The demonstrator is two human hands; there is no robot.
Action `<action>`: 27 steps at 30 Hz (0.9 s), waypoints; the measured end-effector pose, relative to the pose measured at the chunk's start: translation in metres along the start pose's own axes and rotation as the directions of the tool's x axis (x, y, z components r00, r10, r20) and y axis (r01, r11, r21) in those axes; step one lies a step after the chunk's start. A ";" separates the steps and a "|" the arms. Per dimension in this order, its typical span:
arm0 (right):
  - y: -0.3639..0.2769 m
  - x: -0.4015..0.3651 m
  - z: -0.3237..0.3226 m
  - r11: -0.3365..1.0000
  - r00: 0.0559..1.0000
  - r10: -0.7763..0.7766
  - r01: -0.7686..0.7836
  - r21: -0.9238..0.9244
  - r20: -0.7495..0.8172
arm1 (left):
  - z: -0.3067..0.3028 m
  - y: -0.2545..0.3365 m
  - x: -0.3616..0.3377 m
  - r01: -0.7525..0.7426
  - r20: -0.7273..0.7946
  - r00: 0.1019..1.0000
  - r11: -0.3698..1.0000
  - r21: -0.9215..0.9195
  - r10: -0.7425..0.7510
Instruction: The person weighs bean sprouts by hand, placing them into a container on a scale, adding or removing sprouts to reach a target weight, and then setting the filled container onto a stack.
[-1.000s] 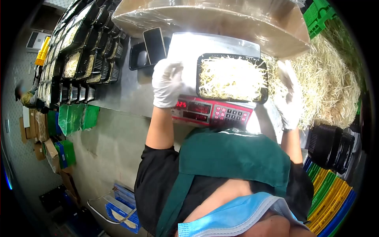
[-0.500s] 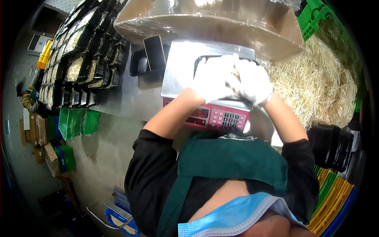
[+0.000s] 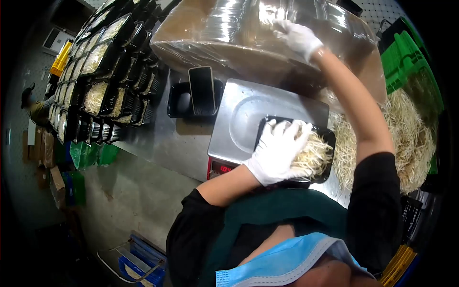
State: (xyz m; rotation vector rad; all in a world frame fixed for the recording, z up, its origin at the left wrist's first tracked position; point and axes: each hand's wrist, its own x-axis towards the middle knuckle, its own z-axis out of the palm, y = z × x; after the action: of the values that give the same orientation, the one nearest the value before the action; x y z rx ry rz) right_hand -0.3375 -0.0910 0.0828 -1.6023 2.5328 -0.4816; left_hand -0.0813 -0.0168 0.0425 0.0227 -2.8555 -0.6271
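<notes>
My left hand [image 3: 281,152], in a white glove, lies with fingers spread over bean sprouts [image 3: 313,155] heaped in a black plastic tray [image 3: 329,178]. That tray sits at the right front part of a scale [image 3: 241,112] with a metal top. Part of the scale's red display [image 3: 222,168] shows beside my left wrist; its keys are hidden. My right hand [image 3: 299,39], gloved too, is over the stacked clear plastic lids [image 3: 267,14] in a large film-lined box. Its fingers are stretched forward and apart, with nothing visible in them.
A phone [image 3: 201,90] leans in another black tray [image 3: 178,103] left of the scale. Stacked filled trays [image 3: 95,60] stand at the left. A sprout pile [image 3: 406,138] and a green crate [image 3: 399,57] are at the right. Another person [image 3: 37,110] is at far left.
My hands were together over the tray. My right hand has moved up to the box, while my left stays on the sprouts. The tray is now nearer the scale's front right.
</notes>
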 end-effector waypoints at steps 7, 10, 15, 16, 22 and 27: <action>0.006 0.033 0.035 0.994 0.994 0.104 -0.103 -0.019 0.039 | -0.004 0.001 0.001 0.013 -0.029 0.999 0.998 -0.056 -0.015; 0.022 0.008 0.012 0.972 0.994 -0.101 0.091 -0.217 -0.036 | -0.002 0.003 0.000 0.024 -0.054 0.998 1.000 -0.015 -0.025; 0.057 -0.027 0.005 0.996 0.999 -0.016 0.018 -0.089 0.032 | -0.004 0.014 0.005 0.138 -0.042 0.990 0.987 0.078 -0.135; 0.057 -0.031 0.002 0.995 0.998 -0.003 0.009 -0.101 0.062 | -0.005 0.014 0.004 0.135 -0.047 0.990 0.987 0.086 -0.131; 0.052 -0.009 0.013 0.988 0.997 -0.076 0.074 0.135 0.008 | -0.013 0.005 -0.027 -0.019 -0.216 0.976 1.000 0.003 0.019; 0.003 0.054 0.025 0.964 0.984 -0.046 0.089 -0.249 0.173 | -0.019 -0.012 -0.067 0.021 -0.415 0.896 0.948 -0.317 -0.158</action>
State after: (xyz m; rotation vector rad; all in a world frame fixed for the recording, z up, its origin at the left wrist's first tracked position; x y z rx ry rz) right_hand -0.3577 -0.1430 0.0624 -1.7347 2.5021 -0.0213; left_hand -0.0119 -0.0317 0.0398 0.2205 -2.3108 -0.9435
